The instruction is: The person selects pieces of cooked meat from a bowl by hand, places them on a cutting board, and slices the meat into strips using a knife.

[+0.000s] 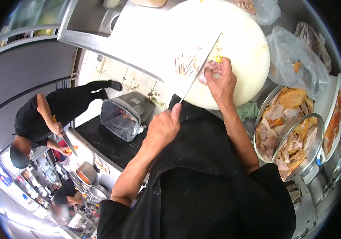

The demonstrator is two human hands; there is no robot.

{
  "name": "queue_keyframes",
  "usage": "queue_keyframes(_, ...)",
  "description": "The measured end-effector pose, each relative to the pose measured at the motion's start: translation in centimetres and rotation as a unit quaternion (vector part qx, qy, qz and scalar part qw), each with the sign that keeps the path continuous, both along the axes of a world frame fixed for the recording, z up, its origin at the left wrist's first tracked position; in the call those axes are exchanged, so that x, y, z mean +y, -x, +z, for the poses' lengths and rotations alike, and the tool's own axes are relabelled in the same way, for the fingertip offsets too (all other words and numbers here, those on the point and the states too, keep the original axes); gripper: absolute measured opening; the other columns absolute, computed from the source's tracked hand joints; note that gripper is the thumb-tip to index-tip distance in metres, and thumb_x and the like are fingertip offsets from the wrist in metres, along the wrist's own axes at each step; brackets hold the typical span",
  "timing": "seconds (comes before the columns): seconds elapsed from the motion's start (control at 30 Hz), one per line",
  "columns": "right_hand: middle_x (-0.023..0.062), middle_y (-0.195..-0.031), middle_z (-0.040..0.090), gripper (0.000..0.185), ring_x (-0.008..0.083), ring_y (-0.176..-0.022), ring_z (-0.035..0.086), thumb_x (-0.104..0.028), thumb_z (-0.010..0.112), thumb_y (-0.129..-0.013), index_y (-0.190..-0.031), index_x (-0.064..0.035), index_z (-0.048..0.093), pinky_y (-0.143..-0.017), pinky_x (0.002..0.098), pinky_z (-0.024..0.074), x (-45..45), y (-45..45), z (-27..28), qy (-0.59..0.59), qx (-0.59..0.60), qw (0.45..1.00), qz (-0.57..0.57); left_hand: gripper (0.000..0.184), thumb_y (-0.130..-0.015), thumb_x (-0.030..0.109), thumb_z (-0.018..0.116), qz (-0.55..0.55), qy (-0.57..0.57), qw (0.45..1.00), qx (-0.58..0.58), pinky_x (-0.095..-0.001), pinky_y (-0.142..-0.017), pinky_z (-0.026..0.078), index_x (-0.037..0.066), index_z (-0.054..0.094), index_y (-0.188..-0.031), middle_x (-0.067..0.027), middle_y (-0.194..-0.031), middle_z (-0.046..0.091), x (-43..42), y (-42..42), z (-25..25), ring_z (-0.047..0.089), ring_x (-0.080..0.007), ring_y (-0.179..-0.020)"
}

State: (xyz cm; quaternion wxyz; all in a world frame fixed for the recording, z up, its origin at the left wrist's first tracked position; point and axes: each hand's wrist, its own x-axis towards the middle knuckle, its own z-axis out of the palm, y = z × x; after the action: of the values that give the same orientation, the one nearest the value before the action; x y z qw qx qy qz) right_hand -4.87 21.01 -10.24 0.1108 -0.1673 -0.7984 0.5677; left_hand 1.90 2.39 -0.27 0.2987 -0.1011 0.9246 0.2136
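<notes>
Some meat lies against the right fingers.

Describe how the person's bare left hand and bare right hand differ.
Grip: the bare left hand closes around the handle end of a long, thin steel knife, while the bare right hand holds no tool.
Place: the left hand is off the round white cutting board; the right hand is over it, by pale pink meat.
Pose: the left hand's thumb is extended; the right hand's fingers curl.
Both are ungloved.
</notes>
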Motion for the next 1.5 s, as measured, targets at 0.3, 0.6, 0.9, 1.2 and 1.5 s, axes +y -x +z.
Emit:
queue_keyframes(0.3, 0.0138, -0.090, 0.070, 0.036, 0.0218, -0.079, 0.070, -0.002, 0.070, -0.083, -0.114, 0.0005, 0.052, -0.073, 0.0337, 0.0569, -0.3, -0.8, -0.4, 0.064, 0.008, 0.997, -0.042, 0.059, -0.105, 0.045, 0.043, 0.011, 0.001, 1.000, -0.007, -0.0615, -0.071, 0.047, -0.005, 0.059, -0.079, -0.0380, -0.074, 0.060, -1.1, -2.9, 4.0, 0.061, -0.0573, -0.078)
queue_keyframes(0.6, 0.0158, -0.089, 0.069, 0.039, 0.0255, -0.077, 0.069, -0.005, 0.071, -0.079, -0.113, -0.0005, 0.052, -0.073, 0.0386, 0.0559, -0.3, -0.4, -0.1, -0.013, -0.010, 1.000, -0.010, 0.065, -0.106, 0.047, 0.038, -0.023, -0.007, 0.998, -0.057, -0.0609, -0.083, 0.049, -0.007, 0.064, -0.082, -0.0387, -0.082, 0.062, -0.4, -1.8, 1.0, 0.061, -0.0586, -0.088)
queue_keyframes(0.9, 0.0184, -0.100, 0.069, 0.044, 0.0273, -0.090, 0.069, -0.005, 0.071, -0.085, -0.121, 0.0041, 0.048, -0.082, 0.0370, 0.0553, -0.5, -0.6, -0.9, 0.085, 0.008, 0.994, -0.075, 0.066, -0.105, 0.052, 0.037, 0.051, 0.027, 0.998, 0.021, -0.0606, -0.083, 0.048, -0.006, 0.065, -0.088, -0.0396, -0.087, 0.063, -3.0, -0.2, 4.3, 0.062, -0.0574, -0.092)
queue_keyframes(1.2, 0.0324, -0.147, 0.038, 0.092, 0.0507, -0.138, 0.036, -0.007, 0.081, -0.075, -0.148, 0.0062, 0.027, -0.117, 0.0517, 0.0299, -2.7, 0.6, -1.0, -0.104, 0.089, 0.981, 0.136, 0.079, -0.103, 0.063, 0.033, 0.118, -0.029, 0.992, -0.029, -0.0485, -0.061, 0.050, -0.005, 0.060, -0.074, -0.0251, -0.067, 0.062, -6.7, -3.7, 1.2, 0.064, -0.0421, -0.065)
queue_keyframes(1.5, 0.0258, -0.134, 0.053, 0.081, 0.0465, -0.130, 0.044, -0.031, 0.082, -0.074, -0.135, 0.0070, 0.045, -0.114, 0.0522, 0.0320, -3.3, 4.8, 0.2, -0.257, 0.150, 0.944, 0.141, 0.081, -0.093, 0.082, 0.029, 0.241, -0.258, 0.887, -0.297, -0.0308, -0.039, 0.038, 0.007, 0.045, -0.067, -0.0013, -0.051, 0.041, -10.3, -1.3, -0.2, 0.043, -0.0154, -0.038)
